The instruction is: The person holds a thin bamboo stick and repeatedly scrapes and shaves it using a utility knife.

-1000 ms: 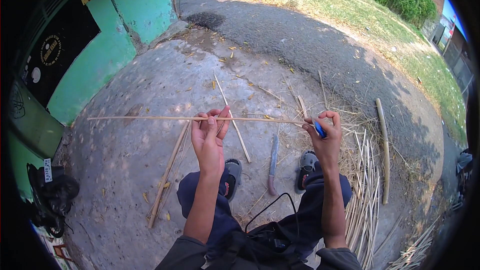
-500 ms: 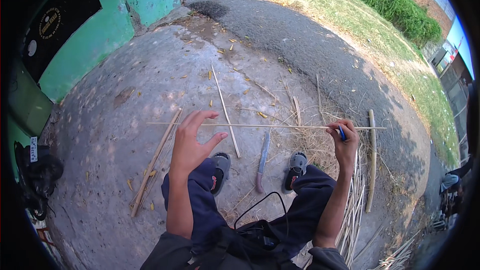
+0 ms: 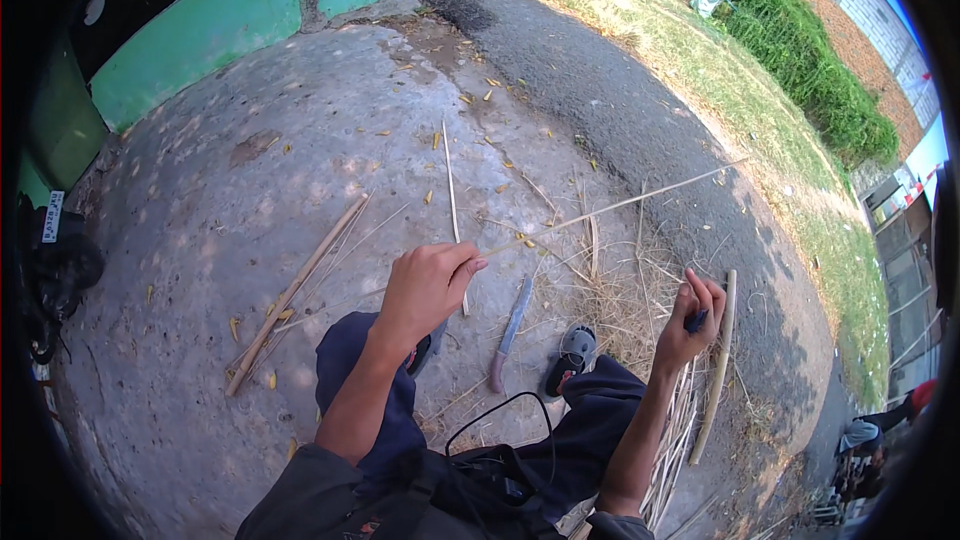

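My left hand [image 3: 432, 285] is closed, pinching a long thin strip of bamboo or wood [image 3: 640, 198] between thumb and fingers. The strip slants up to the far right, and its other end runs out past the wrist to the left. Off to the right, my right hand [image 3: 690, 318] is apart from the strip and curled around a small dark blue object [image 3: 696, 321]; its kind is mostly hidden by the fingers. Below the strip, a long knife [image 3: 513, 328] with a brownish handle lies on the ground between my feet.
A thick pole [image 3: 715, 370] and a bundle of pale strips [image 3: 672, 430] lie at right. Straw-like shavings [image 3: 625, 310] cover the ground near my shoe [image 3: 573, 350]. Brown sticks [image 3: 300, 290] lie left, another pale strip [image 3: 452, 190] ahead. A green wall [image 3: 200, 45] stands far left.
My left hand, open before, has closed on the strip. My right hand has let go of it and moved lower. The strip has tilted from level to slanting up rightward. The view has shifted.
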`<action>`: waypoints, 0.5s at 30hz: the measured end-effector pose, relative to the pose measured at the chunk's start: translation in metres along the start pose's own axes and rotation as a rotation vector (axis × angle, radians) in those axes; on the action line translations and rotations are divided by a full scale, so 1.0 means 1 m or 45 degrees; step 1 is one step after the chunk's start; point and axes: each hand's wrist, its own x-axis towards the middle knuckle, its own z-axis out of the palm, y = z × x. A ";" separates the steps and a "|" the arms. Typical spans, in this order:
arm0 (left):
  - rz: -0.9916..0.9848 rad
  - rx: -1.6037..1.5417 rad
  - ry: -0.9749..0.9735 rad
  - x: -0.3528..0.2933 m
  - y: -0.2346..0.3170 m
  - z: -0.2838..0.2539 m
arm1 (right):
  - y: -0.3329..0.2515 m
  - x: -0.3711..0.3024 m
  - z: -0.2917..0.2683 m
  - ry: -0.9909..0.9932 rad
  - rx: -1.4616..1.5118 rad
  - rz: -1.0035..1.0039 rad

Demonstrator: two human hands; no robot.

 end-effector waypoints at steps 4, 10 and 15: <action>0.023 -0.238 0.222 0.000 0.020 0.016 | -0.037 -0.025 0.033 -0.800 0.290 0.548; -0.070 -0.525 -0.011 -0.008 0.047 0.032 | -0.051 -0.037 0.045 -0.811 0.678 0.442; -0.010 -0.661 -0.136 -0.007 0.073 0.037 | -0.047 -0.035 0.035 -0.703 0.905 0.476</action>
